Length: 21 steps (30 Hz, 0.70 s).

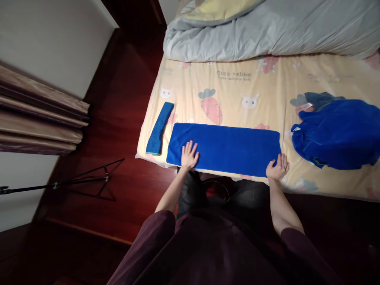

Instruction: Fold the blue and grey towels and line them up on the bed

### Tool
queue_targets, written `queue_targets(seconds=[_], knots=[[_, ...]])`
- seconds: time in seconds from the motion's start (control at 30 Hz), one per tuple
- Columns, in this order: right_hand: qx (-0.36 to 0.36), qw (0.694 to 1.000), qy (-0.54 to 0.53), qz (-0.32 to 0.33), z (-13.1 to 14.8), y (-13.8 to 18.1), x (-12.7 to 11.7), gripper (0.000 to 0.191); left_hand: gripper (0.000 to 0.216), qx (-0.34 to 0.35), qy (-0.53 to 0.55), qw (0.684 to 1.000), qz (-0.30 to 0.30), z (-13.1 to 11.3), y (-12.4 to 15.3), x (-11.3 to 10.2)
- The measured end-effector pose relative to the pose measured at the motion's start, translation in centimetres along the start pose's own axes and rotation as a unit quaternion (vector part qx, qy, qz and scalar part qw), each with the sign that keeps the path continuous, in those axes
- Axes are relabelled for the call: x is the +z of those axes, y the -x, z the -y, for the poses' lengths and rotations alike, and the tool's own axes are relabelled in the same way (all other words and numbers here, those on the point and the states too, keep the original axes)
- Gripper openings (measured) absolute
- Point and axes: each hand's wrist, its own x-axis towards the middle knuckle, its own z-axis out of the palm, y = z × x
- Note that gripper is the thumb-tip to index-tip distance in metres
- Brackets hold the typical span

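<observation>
A blue towel (231, 148) lies flat as a long strip along the bed's near edge. My left hand (189, 155) rests on its left part, palm down with the fingers spread. At the towel's lower right corner is my right hand (278, 168), touching the edge, its fingers stretched out partly over the sheet. To the left lies a narrow rolled or folded blue towel (160, 128) with a green edge at its near end. A loose heap of blue cloth (341, 134) sits on the right, with a greyish-blue piece (323, 100) behind it.
The bed sheet (184, 87) is pale yellow with rabbits and carrots printed on it. A grey quilt (252, 39) is bunched across the back. On the dark red floor (124, 99) at left stands a black tripod (89, 180), near striped curtains (38, 114).
</observation>
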Motion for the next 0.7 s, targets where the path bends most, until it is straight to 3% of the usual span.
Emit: queue_targets(seconds=[0.07, 0.13, 0.23, 0.33, 0.43, 0.5, 0.57, 0.63, 0.7], knots=[[0.002, 1.000, 0.004, 0.001, 0.2, 0.0, -0.1, 0.055, 0.065, -0.081, -0.012, 0.996, -0.021, 4.8, 0.4, -2.1], [0.005, 1.000, 0.006, 0.003, 0.5, -0.1, -0.4, 0.055, 0.067, -0.144, -0.021, 0.989, -0.025, 8.0, 0.5, -3.8], [0.007, 1.000, 0.006, 0.006, 0.8, -0.1, -0.6, 0.055, 0.068, -0.192, -0.027, 0.981, -0.025, 8.9, 0.2, -4.7], [0.005, 1.000, 0.005, 0.002, 0.6, -0.1, -0.4, 0.055, 0.069, -0.164, -0.026, 0.985, -0.038, 4.1, -0.2, -3.4], [0.007, 1.000, 0.006, -0.002, 0.3, -0.1, -0.1, 0.055, 0.068, -0.004, 0.008, 1.000, -0.002, -5.4, 0.3, 0.3], [0.007, 1.000, 0.008, -0.005, 0.2, -0.1, -0.1, 0.055, 0.067, 0.133, 0.036, 0.989, 0.049, -12.5, 0.7, 3.3], [0.005, 1.000, 0.007, -0.004, 0.2, -0.1, -0.1, 0.055, 0.066, 0.213, 0.046, 0.972, 0.085, -18.0, 0.5, 5.9], [0.007, 1.000, 0.004, -0.001, 0.2, -0.1, -0.1, 0.055, 0.065, 0.209, 0.048, 0.973, 0.086, -20.5, -0.4, 7.4], [0.014, 1.000, 0.001, 0.003, 0.1, 0.0, -0.1, 0.056, 0.066, 0.181, 0.045, 0.980, 0.074, -19.7, -1.9, 7.5]])
